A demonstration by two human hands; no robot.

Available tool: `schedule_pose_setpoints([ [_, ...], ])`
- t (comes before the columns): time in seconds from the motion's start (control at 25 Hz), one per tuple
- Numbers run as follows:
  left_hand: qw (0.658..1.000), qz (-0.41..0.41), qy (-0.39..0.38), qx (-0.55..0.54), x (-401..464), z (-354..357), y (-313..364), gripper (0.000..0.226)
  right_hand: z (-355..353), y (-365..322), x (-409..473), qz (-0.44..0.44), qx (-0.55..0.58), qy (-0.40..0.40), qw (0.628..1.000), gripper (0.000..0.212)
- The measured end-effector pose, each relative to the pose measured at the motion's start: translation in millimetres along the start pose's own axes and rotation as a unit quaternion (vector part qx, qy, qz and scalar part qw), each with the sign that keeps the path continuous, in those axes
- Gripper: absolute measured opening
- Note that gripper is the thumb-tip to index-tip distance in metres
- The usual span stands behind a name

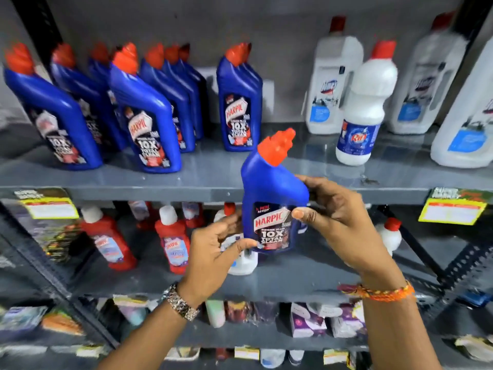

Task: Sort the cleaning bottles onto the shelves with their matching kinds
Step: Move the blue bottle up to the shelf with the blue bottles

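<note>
A grey metal shelf unit (pixel 333 180) with smooth, glossy boards fills the frame. On its upper board, blue angled-neck bottles (pixel 149 116) with red caps stand at the upper left, white plastic bottles (pixel 330 84) at the upper right. In the centre, the left hand (pixel 213 252) and the right hand (pixel 344 217) are both closed around one blue Harpic bottle (pixel 272 198), upright in front of the shelf edge.

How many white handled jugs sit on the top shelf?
3 white jugs: one left of the Rin bottle, one right of it, one cut off at the right edge. More may be hidden.
</note>
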State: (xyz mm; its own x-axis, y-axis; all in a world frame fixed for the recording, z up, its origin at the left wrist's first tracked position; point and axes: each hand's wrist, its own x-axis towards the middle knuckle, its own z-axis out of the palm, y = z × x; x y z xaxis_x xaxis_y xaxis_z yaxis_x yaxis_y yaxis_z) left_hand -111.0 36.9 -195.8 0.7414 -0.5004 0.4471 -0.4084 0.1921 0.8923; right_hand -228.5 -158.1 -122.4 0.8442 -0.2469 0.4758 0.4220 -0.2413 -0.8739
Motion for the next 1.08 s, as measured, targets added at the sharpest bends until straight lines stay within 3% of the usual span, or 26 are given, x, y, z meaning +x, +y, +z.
schedule_pose_setpoints([
  [0.28, 0.994, 0.080, 0.023, 0.077, 77, -33, 64, 0.057, 17, -43, 94, -0.082, 0.010, 0.010, 0.997, 0.042],
  [0.56, 0.989, 0.004, 0.019, 0.143, 137, -44, 57, 0.055, 24, -10, 157, -0.058, -0.010, 0.041, 0.997, 0.037],
  [1.08, 0.984, -0.045, -0.018, 0.173, 153, -59, 43, 0.053, 33, -2, 165, -0.016, -0.007, 0.038, 0.999, 0.034],
])
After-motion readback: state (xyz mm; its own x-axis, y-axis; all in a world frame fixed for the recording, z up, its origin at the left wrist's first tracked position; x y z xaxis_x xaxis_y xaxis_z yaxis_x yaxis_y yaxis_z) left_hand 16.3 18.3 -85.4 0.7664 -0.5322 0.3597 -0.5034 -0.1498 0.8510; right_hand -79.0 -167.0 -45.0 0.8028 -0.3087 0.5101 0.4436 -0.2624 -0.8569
